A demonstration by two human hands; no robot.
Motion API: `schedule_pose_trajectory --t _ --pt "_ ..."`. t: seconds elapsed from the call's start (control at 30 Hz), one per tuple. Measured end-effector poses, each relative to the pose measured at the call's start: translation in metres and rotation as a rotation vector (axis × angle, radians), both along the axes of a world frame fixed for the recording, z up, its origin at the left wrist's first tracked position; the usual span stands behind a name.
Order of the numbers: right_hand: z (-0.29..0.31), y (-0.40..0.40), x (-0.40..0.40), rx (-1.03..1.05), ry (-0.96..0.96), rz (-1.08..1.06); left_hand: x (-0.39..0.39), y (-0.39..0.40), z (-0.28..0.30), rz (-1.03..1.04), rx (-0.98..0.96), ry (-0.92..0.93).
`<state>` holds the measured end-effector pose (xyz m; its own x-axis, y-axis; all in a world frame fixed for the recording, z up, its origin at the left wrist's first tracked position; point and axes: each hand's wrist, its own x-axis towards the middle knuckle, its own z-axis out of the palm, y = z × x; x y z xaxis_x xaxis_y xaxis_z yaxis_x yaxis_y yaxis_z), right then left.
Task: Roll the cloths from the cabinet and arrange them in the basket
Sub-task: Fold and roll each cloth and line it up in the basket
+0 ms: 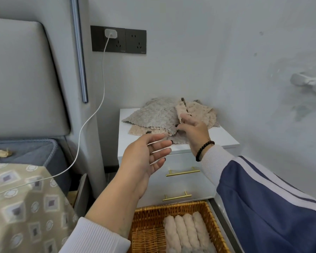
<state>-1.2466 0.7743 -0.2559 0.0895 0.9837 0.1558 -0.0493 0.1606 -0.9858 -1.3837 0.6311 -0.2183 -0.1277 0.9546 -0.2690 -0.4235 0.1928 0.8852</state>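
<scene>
Beige and grey textured cloths [164,115] are seen piled loosely on the top of the white cabinet [224,137], against the far wall. One beige cloth [182,110] at the right of the pile is pinched by the right hand [193,129], its corner lifted off the heap. The left hand [146,156] is held spread, palm up, fingers straight, nothing gripped, just near of the pile. Four rolled cloths [186,232] are laid side by side in the wicker basket [215,232] at the near edge.

Handling, as judged: the fabric is expected to be light, soft and limp, sagging wherever it is unsupported; little slip is expected from the nubbly surface. It is best taken by two corners of one edge, so that it hangs flat before rolling. Neighbouring cloths may be dragged along, since the layers overlap.
</scene>
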Motion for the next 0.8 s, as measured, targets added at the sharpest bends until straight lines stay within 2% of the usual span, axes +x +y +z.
schedule_pose_trajectory --t 0.13,0.33,0.53,0.63,0.73,0.8 --pt "-0.006 -0.038 0.014 0.112 0.043 0.039 0.000 0.001 -0.002 0.011 -0.022 0.032" --pt "0.002 -0.078 0.015 0.058 0.213 0.169 0.008 -0.001 -0.013 0.073 -0.136 0.100" --pt "0.009 -0.108 0.021 0.009 0.201 0.343 0.009 -0.002 -0.025 0.000 -0.208 -0.001" --pt "0.009 -0.123 0.024 -0.021 0.110 0.452 0.005 -0.001 -0.031 -0.108 -0.168 -0.092" --pt "0.006 -0.138 0.026 -0.092 -0.088 0.546 0.003 -0.003 -0.030 -0.211 -0.107 -0.210" --pt "0.002 -0.145 0.028 -0.127 -0.241 0.582 0.005 -0.004 -0.032 -0.171 -0.121 -0.083"
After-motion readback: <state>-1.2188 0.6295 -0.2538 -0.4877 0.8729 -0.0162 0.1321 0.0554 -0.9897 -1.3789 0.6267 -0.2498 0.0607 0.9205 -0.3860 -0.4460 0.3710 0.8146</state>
